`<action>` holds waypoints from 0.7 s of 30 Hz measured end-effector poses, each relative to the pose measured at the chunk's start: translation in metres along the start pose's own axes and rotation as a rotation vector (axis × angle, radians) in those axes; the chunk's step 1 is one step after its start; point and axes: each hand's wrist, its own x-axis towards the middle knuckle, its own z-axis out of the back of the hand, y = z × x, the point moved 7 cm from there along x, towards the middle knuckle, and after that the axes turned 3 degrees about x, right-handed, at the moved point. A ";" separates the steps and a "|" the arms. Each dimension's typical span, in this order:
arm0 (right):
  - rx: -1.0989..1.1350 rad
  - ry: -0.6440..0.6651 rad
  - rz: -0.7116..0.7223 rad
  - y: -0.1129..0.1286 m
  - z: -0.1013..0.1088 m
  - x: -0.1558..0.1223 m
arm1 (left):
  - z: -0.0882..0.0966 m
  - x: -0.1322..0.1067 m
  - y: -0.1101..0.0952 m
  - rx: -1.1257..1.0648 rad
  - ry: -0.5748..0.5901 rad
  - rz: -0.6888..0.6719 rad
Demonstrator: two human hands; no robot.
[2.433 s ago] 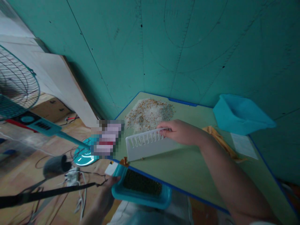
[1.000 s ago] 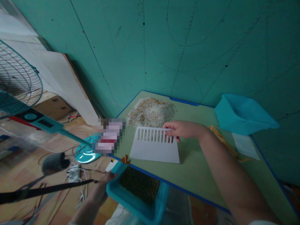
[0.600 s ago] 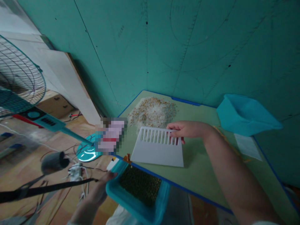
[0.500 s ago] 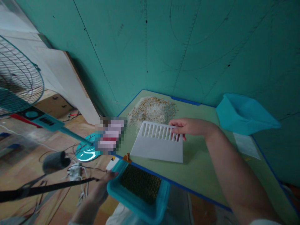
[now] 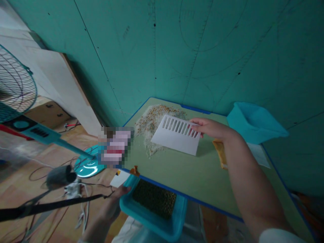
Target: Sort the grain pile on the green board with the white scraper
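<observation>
At the far left a standing fan (image 5: 15, 87) leans across the floor, with loose cables (image 5: 76, 195) lying below it. Next comes the left hand (image 5: 113, 206), low in the view and off the table (image 5: 182, 172). It is closed on the left end of a teal tray (image 5: 149, 222), with the thumb over the rim. The tray is filled with dark green beans (image 5: 154, 201) and sits just beside the table's blue near edge, below its level. On the table's far left corner lies a grain heap (image 5: 149, 121) of pale and yellowish kernels, close to the teal wall (image 5: 202, 50). A white scraper (image 5: 177, 136) with a row of slots along its far edge is held at a slant, its left part covering the right side of the heap. The right hand (image 5: 210, 128) pinches the scraper at the right end of the slotted edge, fingers through or against the slots. Just right of the wrist lies a yellow cloth (image 5: 220, 153), then a sheet of paper (image 5: 258, 153), and behind these a teal tub (image 5: 253, 123) stands by the wall.
</observation>
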 end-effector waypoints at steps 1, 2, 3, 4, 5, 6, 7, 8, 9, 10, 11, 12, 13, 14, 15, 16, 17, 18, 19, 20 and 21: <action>-0.008 0.006 -0.015 -0.002 -0.001 0.001 | -0.002 0.000 0.000 0.001 0.005 -0.006; -0.015 0.012 -0.031 -0.003 -0.003 0.002 | -0.003 0.001 0.000 0.001 0.008 -0.014; -0.020 0.020 -0.045 -0.003 -0.005 0.003 | -0.004 0.001 0.001 0.001 0.009 -0.022; -0.023 0.028 -0.056 -0.003 -0.007 0.004 | -0.005 0.002 0.001 0.000 0.010 -0.030; -0.026 0.037 -0.063 -0.002 -0.010 0.005 | -0.004 0.002 0.001 -0.001 0.011 -0.036; -0.032 0.048 -0.064 -0.001 -0.012 0.005 | -0.004 0.002 0.002 0.000 0.013 -0.038; -0.040 0.057 -0.064 0.000 -0.014 0.006 | -0.003 0.002 0.003 0.003 0.017 -0.036; -0.049 0.063 -0.063 0.001 -0.015 0.006 | -0.002 0.003 0.004 0.009 0.022 -0.030; -0.057 0.067 -0.062 0.001 -0.017 0.007 | -0.001 0.003 0.004 0.017 0.025 -0.021; -0.061 0.072 -0.061 0.002 -0.018 0.007 | 0.001 0.003 0.005 0.025 0.028 -0.011; -0.061 0.078 -0.060 0.002 -0.019 0.007 | 0.002 0.003 0.006 0.031 0.029 -0.004; -0.059 0.083 -0.058 0.002 -0.021 0.008 | 0.003 0.003 0.006 0.035 0.030 0.000; -0.054 0.089 -0.056 0.002 -0.022 0.008 | 0.003 0.003 0.006 0.038 0.032 0.001; -0.049 0.097 -0.053 0.001 -0.023 0.008 | 0.003 0.004 0.006 0.037 0.033 -0.003; -0.043 0.104 -0.049 0.001 -0.024 0.009 | 0.003 0.004 0.006 0.035 0.034 -0.010; -0.038 0.112 -0.045 0.001 -0.024 0.009 | 0.003 0.005 0.005 0.034 0.034 -0.017; -0.034 0.121 -0.040 0.000 -0.025 0.009 | 0.003 0.005 0.005 0.032 0.034 -0.025; -0.031 0.131 -0.035 0.000 -0.026 0.009 | 0.004 0.006 0.005 0.032 0.033 -0.032; -0.027 0.139 -0.028 0.000 -0.027 0.009 | 0.004 0.006 0.005 0.031 0.029 -0.038; -0.023 0.147 -0.022 0.000 -0.027 0.009 | 0.005 0.006 0.005 0.032 0.025 -0.042; -0.018 0.155 -0.018 0.000 -0.028 0.009 | 0.006 0.006 0.005 0.034 0.021 -0.043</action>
